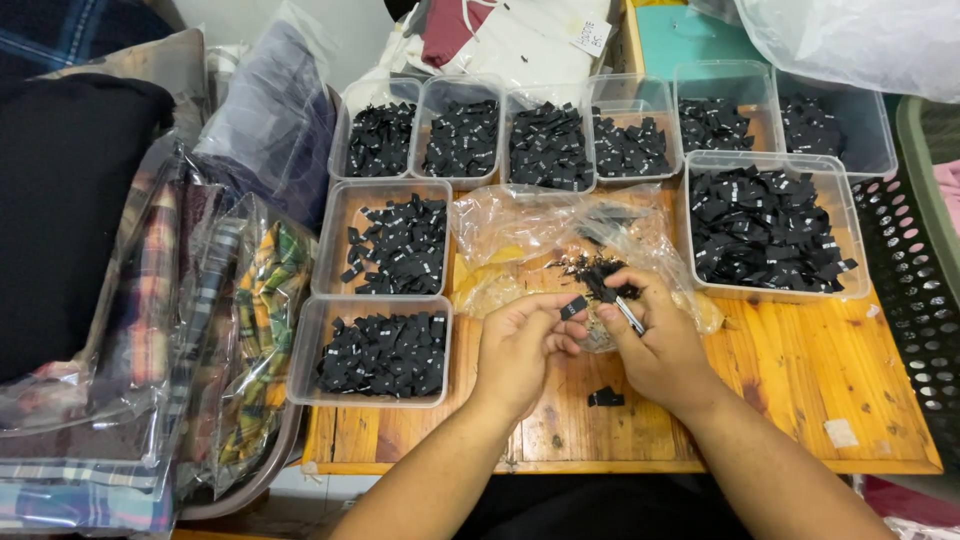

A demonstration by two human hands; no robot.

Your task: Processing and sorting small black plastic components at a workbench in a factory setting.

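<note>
My left hand (pixel 520 345) pinches a small black fabric label (pixel 574 307) between thumb and forefinger over the wooden table (pixel 800 370). Close beside it, my right hand (pixel 655 340) grips a thin metal tool (pixel 630 316) and touches a cluster of black labels (pixel 600 272) lying on a crumpled clear plastic bag (pixel 540 235). One loose black label (pixel 605 398) rests on the wood just below my hands.
Several clear plastic tubs of black labels ring the work spot: two at left (pixel 385 355), a row at the back (pixel 550 145), a large one at right (pixel 765 230). Bagged plaid fabric (pixel 200 320) is stacked left. A black perforated basket (pixel 915 290) stands right.
</note>
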